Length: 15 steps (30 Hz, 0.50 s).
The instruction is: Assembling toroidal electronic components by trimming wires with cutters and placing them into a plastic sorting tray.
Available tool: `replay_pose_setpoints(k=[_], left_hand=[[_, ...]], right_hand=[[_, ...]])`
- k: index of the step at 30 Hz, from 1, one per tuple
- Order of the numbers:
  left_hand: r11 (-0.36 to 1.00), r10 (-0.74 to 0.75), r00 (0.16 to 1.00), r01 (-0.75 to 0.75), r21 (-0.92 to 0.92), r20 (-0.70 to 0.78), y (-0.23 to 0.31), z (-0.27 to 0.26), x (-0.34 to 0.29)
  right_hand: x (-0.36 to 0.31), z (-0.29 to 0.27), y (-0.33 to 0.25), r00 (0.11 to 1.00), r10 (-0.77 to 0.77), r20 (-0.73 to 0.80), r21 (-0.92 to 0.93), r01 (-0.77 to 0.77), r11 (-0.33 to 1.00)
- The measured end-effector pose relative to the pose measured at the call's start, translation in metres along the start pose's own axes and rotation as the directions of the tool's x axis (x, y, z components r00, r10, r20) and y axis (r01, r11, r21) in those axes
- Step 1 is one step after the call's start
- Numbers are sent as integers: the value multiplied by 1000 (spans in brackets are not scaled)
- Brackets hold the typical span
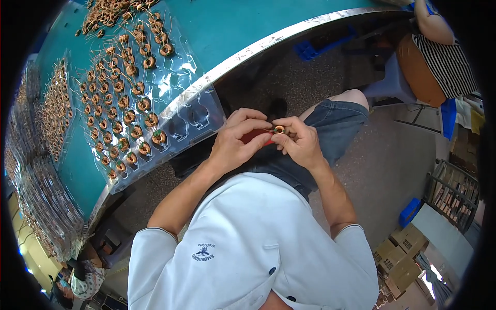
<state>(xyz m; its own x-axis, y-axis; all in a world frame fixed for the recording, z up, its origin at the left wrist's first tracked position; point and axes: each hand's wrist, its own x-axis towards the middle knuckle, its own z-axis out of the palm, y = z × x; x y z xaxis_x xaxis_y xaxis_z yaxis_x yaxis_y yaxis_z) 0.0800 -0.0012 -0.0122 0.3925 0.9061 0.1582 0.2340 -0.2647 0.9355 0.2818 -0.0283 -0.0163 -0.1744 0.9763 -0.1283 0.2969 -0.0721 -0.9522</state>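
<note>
My right hand (300, 140) pinches a small copper-wound ring coil (279, 129) between thumb and fingers, above my lap. Its hole faces up toward me. My left hand (240, 137) is closed beside it, thumb and fingertips gripping what looks like a thin wire end of that coil. Behind the left fingers shows a red thing (267, 140), mostly hidden, so its kind cannot be made out. To the left, a clear plastic tray (178, 129) holds rows of similar coils (159, 136) with wire ends standing up. Its near pockets hold no coils.
The tray overhangs the pale edge (243, 54) of a green-topped table (227, 26). Loose coils (111, 13) lie in a heap at the far left. Stacked filled trays (44, 191) stand at the left. Another person (439, 57) sits at the far right. Cardboard boxes (400, 258) stand lower right.
</note>
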Motion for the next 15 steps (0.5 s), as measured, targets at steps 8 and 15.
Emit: replay_pose_setpoints(k=[8,15], left_hand=[[999,-22,1000,22,42,-4,0,5,1],[761,-495,865,477,-440,83,-7,20,-3]], right_hand=[[-3,2,4,986,-163,34,-174,166,971],[-13,6,7,985,-151,-78,-174,136,975]])
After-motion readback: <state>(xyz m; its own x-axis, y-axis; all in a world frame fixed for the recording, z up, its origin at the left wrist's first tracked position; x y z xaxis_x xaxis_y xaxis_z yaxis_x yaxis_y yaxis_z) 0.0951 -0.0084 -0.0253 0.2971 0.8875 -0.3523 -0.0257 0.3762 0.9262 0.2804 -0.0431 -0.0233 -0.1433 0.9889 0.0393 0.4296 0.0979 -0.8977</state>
